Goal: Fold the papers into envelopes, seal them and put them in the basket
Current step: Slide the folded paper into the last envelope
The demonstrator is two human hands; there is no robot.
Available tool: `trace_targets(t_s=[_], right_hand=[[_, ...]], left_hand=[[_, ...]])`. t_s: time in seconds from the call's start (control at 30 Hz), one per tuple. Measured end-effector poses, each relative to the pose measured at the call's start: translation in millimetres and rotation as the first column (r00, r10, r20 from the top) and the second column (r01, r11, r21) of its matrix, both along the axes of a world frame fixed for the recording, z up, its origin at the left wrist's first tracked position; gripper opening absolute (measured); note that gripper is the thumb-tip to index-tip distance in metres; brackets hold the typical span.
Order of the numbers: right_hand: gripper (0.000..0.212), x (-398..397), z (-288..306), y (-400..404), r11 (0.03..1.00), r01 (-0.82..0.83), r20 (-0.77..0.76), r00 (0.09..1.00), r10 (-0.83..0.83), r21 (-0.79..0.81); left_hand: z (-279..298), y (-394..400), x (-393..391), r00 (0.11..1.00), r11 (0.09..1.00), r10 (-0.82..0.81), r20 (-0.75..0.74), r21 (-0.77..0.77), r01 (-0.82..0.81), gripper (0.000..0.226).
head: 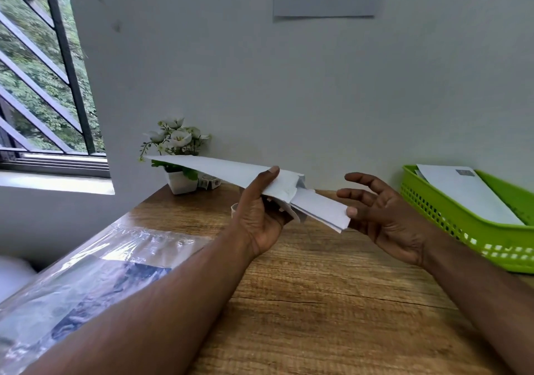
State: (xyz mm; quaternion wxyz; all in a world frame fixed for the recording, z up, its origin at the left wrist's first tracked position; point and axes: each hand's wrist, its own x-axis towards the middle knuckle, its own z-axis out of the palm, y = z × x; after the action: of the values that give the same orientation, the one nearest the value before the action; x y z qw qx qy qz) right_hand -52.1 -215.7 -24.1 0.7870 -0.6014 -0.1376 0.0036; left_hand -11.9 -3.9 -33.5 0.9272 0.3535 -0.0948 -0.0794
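L hand (pixel 257 215) grips envelope (pixel 231 169) — R hand (pixel 384 213) maybe touching.

No legible text, labels or numbers anywhere.

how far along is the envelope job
Done: at least one white envelope lies in the green plastic basket. In hand: the left hand grips white folded paper; the right hand is open beside it. Left: finishing, sealing and basketing it.
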Motion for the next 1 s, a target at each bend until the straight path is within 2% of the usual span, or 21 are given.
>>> trace_targets(t_s=[0.07,0.13,0.3,0.4,0.53,0.6,0.67,0.77,0.87,0.93,0.97,1.0], right_hand=[[0.069,3.0,-1.3,10.6,0.997,0.075,0.032,0.997,-0.076,0.017],[0.072,4.8,-3.6,19.1,0.989,0.146,0.045,0.988,-0.147,0.028],[0.071,5.7,-5.4,27.1,0.952,0.303,0.042,0.952,-0.302,-0.033],[0.064,3.5,-6.3,24.4,0.914,0.36,0.095,0.933,-0.348,-0.187],[0.066,-8.2,-2.9,19.6,0.841,0.33,0.27,0.935,-0.23,-0.429],[0.063,-13.3,0.9,20.6,0.762,0.365,0.381,0.909,-0.169,-0.534],[0.057,-14.6,1.4,22.5,0.639,0.504,0.565,0.815,-0.13,-0.581],[0.057,-11.5,-5.2,20.9,0.484,0.666,0.755,0.655,-0.016,-0.568],[0.052,-6.9,-8.9,15.9,0.31,0.827,0.878,0.473,0.067,-0.469],[0.048,-6.3,-7.5,12.2,0.252,0.864,0.899,0.428,0.092,-0.437],[0.044,-6.6,-7.2,11.3,0.24,0.863,0.895,0.435,0.095,-0.445],[0.037,-6.9,-5.9,10.5,0.212,0.85,0.876,0.474,0.094,-0.483]], left_hand=[[-1.4,-6.0,-5.5,0.999,0.999,-0.038,0.027,0.012,0.038,0.045],[-3.7,-14.4,-13.0,0.994,0.995,-0.096,0.055,0.028,0.094,0.035],[-3.9,-26.3,-23.7,0.982,0.982,-0.187,0.039,0.045,0.185,0.042],[-3.3,-25.8,-23.7,0.981,0.982,-0.19,0.029,0.008,0.19,0.05],[-0.8,-17.8,-21.1,0.976,0.976,-0.218,-0.007,0.015,0.218,0.054],[-1.5,-14.6,-18.4,0.968,0.968,-0.248,-0.044,0.029,0.249,0.061],[-2.0,-14.0,-16.7,0.954,0.955,-0.291,-0.071,0.038,0.294,0.066],[-3.2,-14.3,-18.6,0.932,0.93,-0.349,-0.094,0.091,0.357,0.057],[-3.2,-14.4,-21.1,0.929,0.915,-0.355,-0.104,0.166,0.368,0.052],[-3.5,-17.0,-21.0,0.945,0.922,-0.318,-0.077,0.208,0.328,0.052],[-4.7,-19.0,-19.2,0.967,0.932,-0.251,-0.048,0.257,0.255,0.053],[-7.2,-19.8,-15.3,0.992,0.924,-0.123,0.006,0.365,0.112,0.061]])
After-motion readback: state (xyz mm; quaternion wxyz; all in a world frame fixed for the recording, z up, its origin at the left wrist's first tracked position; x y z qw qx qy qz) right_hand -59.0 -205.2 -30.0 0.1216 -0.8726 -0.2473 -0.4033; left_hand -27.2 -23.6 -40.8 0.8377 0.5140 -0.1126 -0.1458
